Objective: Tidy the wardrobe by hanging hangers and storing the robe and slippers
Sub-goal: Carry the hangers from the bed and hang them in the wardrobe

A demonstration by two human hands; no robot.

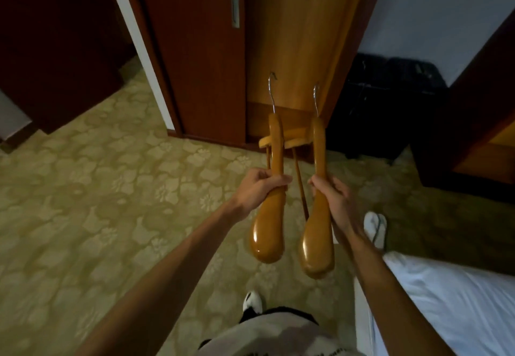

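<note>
Varnished wood hangers are held one in each hand, in front of the wardrobe point(292, 34), which serves as the reference landmark. The left hand point(260, 188) is clenched around the shoulder section of the left hanger point(269, 216); its broad rounded end points down toward the person, and its metal hook point(271, 90) points up toward the wardrobe's open interior. The right hand point(334, 199) is clenched around the right hanger point(317, 230) in the same manner, with its hook point(315, 99) also directed at the wardrobe. The two hangers are near each other, roughly parallel; whether they touch cannot be told. The far arms and thin crossbars of the hangers show between them, overlapping the wardrobe's lower edge. The sliding door point(200, 62), dark red-brown with a recessed metal pull point(235, 11), covers the wardrobe's left portion; the lighter wood interior is exposed to its right. A white slipper point(376, 228) lies on the patterned carpet point(97, 188), below and to the right of the wardrobe opening, beside the white bedding point(446, 300). A dark bag-like object point(390, 104) sits just right of the wardrobe.
</note>
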